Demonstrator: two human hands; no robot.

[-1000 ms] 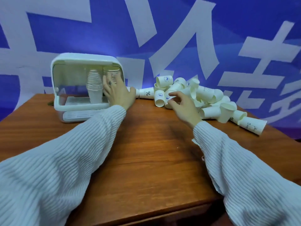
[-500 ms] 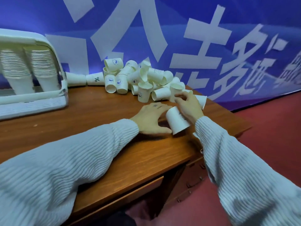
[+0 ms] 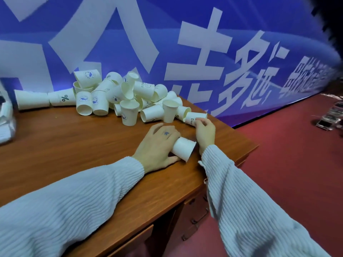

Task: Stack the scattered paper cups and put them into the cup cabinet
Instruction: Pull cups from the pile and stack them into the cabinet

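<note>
A heap of white paper cups [image 3: 118,93] lies on the wooden table [image 3: 74,145] against the blue banner. My left hand [image 3: 157,145] grips one white cup [image 3: 182,148] lying on its side near the table's right edge. My right hand [image 3: 205,130] reaches past it and pinches the rim of another lying cup with "Bee" lettering [image 3: 194,116] at the heap's right end. The cup cabinet [image 3: 5,115] shows only as a white sliver at the left edge.
Two cups lie nested end to end [image 3: 42,98] left of the heap. The table's right corner [image 3: 254,145] is close to my right hand; red carpet [image 3: 287,173] lies beyond. Some blurred objects [image 3: 330,115] sit on the floor at far right.
The view has swung right, away from the cabinet. My left hand now holds the cup that my right hand held, and my right hand has reached forward to another cup.
</note>
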